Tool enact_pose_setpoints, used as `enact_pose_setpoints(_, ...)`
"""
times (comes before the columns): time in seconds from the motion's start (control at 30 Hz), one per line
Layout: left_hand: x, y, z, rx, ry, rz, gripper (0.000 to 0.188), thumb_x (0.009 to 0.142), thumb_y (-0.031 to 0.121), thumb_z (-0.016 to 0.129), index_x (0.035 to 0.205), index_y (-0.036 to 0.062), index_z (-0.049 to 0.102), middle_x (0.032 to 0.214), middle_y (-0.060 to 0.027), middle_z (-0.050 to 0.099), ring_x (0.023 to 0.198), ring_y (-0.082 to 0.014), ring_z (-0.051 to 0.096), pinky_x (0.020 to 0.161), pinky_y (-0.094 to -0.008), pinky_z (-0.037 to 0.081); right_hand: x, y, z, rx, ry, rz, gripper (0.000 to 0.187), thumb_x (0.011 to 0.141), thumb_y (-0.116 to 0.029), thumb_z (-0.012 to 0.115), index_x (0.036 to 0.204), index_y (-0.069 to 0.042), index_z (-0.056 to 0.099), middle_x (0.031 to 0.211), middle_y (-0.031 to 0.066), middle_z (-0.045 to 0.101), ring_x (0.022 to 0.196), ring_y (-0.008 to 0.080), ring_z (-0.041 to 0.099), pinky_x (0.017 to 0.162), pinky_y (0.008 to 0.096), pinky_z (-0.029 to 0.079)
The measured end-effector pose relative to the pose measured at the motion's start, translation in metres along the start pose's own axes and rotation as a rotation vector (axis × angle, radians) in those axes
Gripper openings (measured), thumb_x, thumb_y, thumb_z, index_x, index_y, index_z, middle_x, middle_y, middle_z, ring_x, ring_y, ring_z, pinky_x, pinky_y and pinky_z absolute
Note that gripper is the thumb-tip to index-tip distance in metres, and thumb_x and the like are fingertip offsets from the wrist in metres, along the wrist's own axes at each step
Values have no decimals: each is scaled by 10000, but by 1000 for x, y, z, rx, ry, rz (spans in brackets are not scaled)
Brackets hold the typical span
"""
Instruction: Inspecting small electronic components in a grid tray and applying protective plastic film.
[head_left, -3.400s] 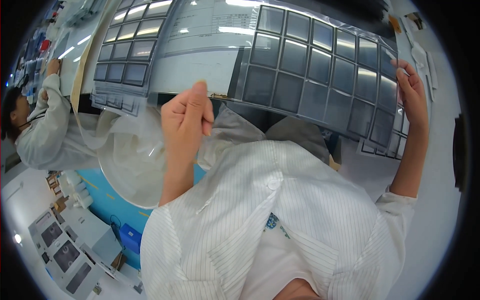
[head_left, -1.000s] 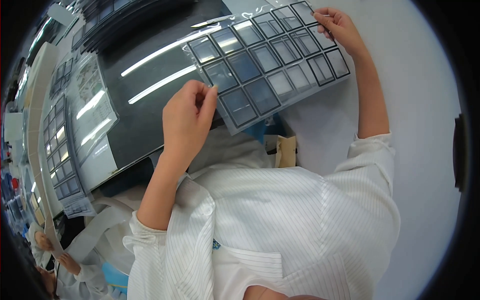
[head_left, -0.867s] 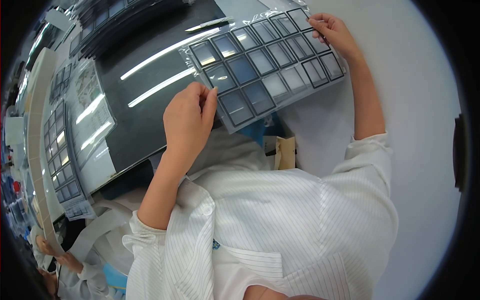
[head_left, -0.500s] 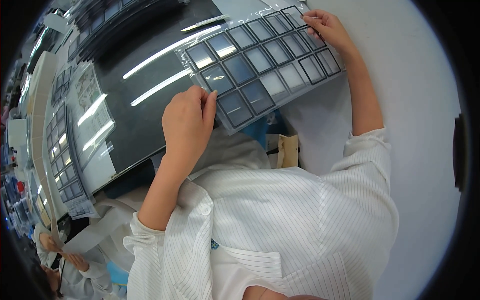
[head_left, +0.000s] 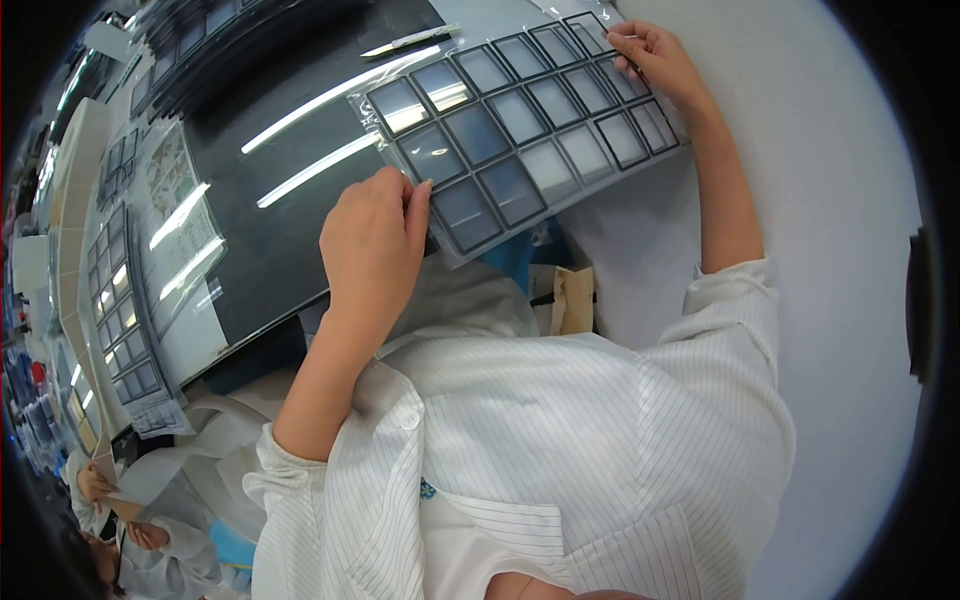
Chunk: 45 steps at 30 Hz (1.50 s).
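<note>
Clearly, the bench (head_left: 190,337) is the biggest thing I have, filling the upper left of the frame under a dark, glossy surface. Next comes the stack of dark framed sheets (head_left: 240,48) at the upper left, which neither hand touches. The clear panel sheet (head_left: 528,138), a grid of black-rimmed windows, slants from the upper middle to the upper right, its left end over the bench and its right part beyond the edge; whether it rests on the bench I can't tell. A second panel sheet (head_left: 122,305) lies at the left of the frame, well apart from both hands. My left hand (head_left: 372,237), near centre, has its fingers closed on the sheet's left edge; my right hand (head_left: 657,62), upper right, pinches the opposite edge, fingers curled. I'd judge this partway: the sheet is gripped at both ends, not yet released. How many sheets are finished or left, I can't tell. Smallest, a slim knife (head_left: 410,41) lies untouched at the upper middle.
</note>
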<state>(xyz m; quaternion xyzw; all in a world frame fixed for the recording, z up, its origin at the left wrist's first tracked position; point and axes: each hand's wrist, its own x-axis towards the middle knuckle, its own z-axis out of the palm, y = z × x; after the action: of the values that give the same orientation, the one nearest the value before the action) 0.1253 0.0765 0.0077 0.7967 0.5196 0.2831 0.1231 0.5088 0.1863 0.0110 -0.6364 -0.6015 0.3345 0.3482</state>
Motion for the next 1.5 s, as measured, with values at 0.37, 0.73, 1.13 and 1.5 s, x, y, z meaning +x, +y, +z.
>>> enact_pose_setpoints(0.37,-2,2,1,60,15,44,237,890,167,656,747,50,508,677,-103,563,639,-277,545,569,-390,434,-1,0,0,-32,-5,-19,306,924,-298,670,1059,-27,635,722,-23,632,587,10,519,512,168,389)
enact_pose_setpoints(0.73,-2,2,3,98,13,56,229,884,165,659,766,48,501,696,-109,569,654,-281,555,585,-394,448,0,6,4,-45,27,-54,228,936,-291,654,1018,-78,658,707,-66,590,613,-5,510,525,150,381)
enact_pose_setpoints(1.13,-32,2,-15,-71,-126,-45,262,914,239,651,814,34,523,714,-118,597,608,-301,577,554,-393,453,-22,5,1,-413,295,-153,197,890,-230,683,948,-43,670,762,-20,527,710,77,464,639,229,403)
enact_pose_setpoints(1.5,-57,0,25,-1186,-678,-560,442,1014,369,499,1159,-30,621,1001,-81,693,688,-90,571,664,-226,463,-97,-24,15,-602,68,-478,227,937,-171,589,1109,-59,687,1201,93,606,1130,244,529,982,341,398)
